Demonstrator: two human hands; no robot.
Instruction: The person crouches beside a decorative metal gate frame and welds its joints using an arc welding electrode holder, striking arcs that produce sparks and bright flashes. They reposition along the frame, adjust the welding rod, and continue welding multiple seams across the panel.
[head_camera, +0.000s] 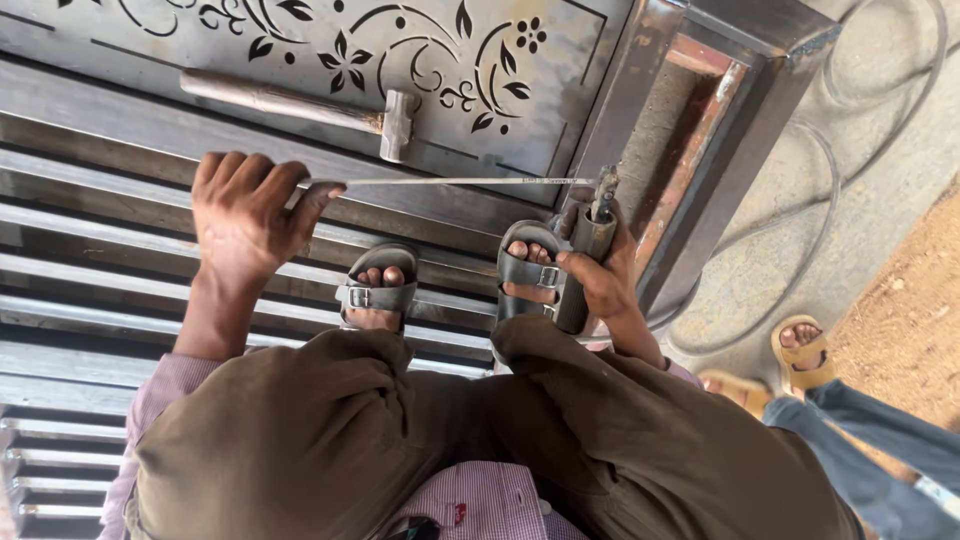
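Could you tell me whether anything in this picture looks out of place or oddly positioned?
A hammer lies loose on the decorative cut-out metal panel. The person squats on the slatted gate in open sandals, toes bare, beside the electrode holder in the right hand. The left hand pinches the thin rod.

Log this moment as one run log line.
left hand: pinches welding rod | right hand: grips electrode holder | hammer: lies on metal gate

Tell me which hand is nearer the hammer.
Left. The left hand sits just below the hammer handle; the right hand, holding the electrode holder, is farther right.
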